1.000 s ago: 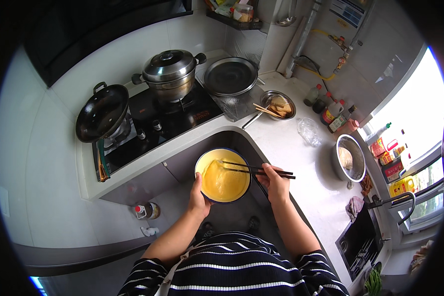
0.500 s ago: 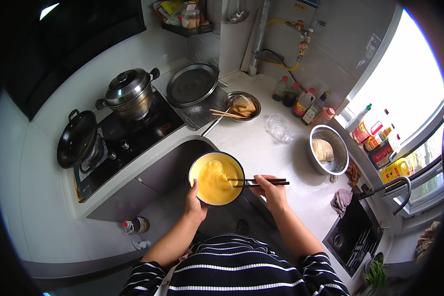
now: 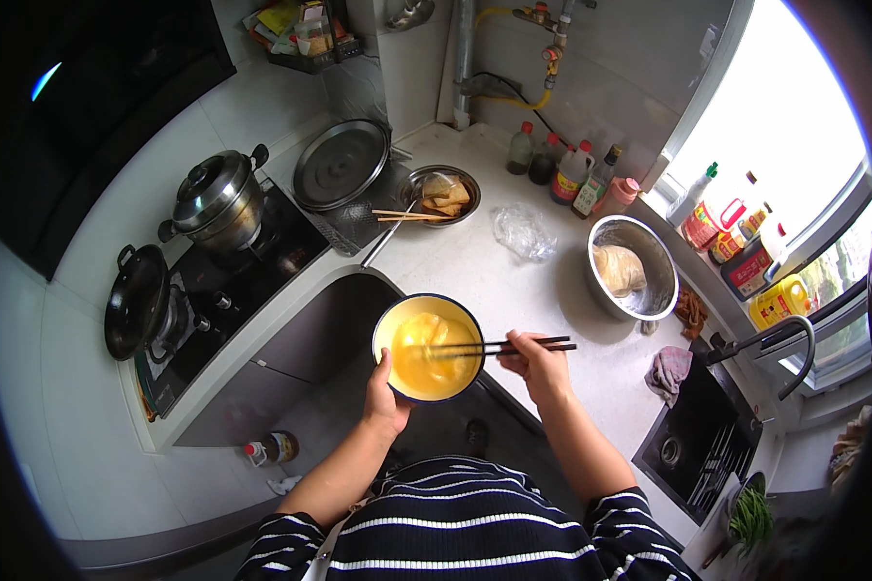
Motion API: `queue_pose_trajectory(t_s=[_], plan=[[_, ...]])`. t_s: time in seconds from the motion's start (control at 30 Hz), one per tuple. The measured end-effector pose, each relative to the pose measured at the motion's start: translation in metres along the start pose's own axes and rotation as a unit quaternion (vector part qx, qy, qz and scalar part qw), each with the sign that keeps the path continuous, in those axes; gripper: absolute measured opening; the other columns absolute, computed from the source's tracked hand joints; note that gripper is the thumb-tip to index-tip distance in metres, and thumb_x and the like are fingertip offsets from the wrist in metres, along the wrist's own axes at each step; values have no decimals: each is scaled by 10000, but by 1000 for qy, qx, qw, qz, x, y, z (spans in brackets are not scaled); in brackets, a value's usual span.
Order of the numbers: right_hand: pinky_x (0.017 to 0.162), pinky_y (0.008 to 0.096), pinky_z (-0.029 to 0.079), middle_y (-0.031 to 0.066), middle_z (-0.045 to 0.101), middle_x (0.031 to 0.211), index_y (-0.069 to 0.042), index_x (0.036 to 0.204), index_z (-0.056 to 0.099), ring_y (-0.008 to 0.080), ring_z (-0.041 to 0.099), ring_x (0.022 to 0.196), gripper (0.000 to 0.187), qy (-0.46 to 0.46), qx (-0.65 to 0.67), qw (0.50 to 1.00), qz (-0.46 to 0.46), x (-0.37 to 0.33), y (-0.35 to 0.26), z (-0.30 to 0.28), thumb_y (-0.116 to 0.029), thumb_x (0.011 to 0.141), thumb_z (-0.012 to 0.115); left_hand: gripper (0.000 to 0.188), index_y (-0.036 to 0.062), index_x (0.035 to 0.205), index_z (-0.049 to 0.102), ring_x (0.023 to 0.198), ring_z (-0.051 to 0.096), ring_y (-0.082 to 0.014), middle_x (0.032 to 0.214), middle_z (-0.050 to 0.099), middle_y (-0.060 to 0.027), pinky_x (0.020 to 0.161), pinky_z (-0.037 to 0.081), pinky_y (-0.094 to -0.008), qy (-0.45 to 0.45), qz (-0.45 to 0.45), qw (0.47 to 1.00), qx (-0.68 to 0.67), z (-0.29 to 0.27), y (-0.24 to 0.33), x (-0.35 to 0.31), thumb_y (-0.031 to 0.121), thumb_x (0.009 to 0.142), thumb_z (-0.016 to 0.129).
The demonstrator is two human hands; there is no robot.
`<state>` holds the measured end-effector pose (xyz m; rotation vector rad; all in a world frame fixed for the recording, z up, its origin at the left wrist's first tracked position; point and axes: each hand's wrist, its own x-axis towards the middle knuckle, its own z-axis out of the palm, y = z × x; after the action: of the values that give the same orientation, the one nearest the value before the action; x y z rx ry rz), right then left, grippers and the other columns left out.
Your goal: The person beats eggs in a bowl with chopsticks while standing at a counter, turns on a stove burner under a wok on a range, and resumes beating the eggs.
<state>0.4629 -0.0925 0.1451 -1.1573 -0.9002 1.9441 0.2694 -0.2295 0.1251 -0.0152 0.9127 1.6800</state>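
Observation:
In front of my body, my left hand (image 3: 386, 395) grips the near left side of a cream bowl (image 3: 386, 326) with a dark rim, thumb up over its edge. Yellow beaten egg (image 3: 419, 356) fills the lower part of the bowl. A pair of dark chopsticks (image 3: 499, 346) is pinched in my right hand (image 3: 541, 366), just right of the bowl. Their blurred tips dip into the egg, slightly apart from each other.
A black wok (image 3: 138, 308) and a lidded steel pot (image 3: 213, 208) stand on the stove. On the counter are a steel bowl with food (image 3: 467, 215), a crumpled plastic bag (image 3: 523, 232), several bottles, and a large steel basin (image 3: 664, 276). A sink (image 3: 670, 447) lies at right.
The chopstick tips have swept left through the egg, and my right hand has shifted slightly right. My view has turned, so the counter things appear further left; the bowl stays held in place.

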Motion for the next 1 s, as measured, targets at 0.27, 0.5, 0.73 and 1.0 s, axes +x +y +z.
queue_pose_trajectory(t_s=[0.27,0.5,0.73,1.0], plan=[[648,289,553,131,639,818,36,892,600,202,649,692,172,47,34,996,-62,-1,12,6,-121,835,640,563,94,1297,421,1135,510,-258,1248,516,-99,892,448,-423,11,-3,1000,16,1,4,-4,495,903,454],[628,294,555,135,634,820,43,912,595,213,646,687,208,61,10,996,-71,-9,16,13,-138,828,653,555,89,1297,420,1137,507,-263,1252,514,-100,908,440,-434,-4,-6,1000,11,-3,8,-6,484,908,451],[625,284,557,130,630,809,32,896,592,211,650,705,208,17,4,1000,-17,-15,16,14,-155,829,656,553,79,1300,416,1148,500,-266,1253,512,-107,925,432,-429,-27,-6,1000,11,-4,12,-10,469,911,456],[609,290,559,147,633,808,29,899,591,221,652,678,169,-16,-3,998,69,-26,11,21,-120,834,634,570,69,1306,407,1161,492,-271,1265,502,-117,945,417,-433,-19,-6,1000,7,-8,16,-20,465,901,478]])
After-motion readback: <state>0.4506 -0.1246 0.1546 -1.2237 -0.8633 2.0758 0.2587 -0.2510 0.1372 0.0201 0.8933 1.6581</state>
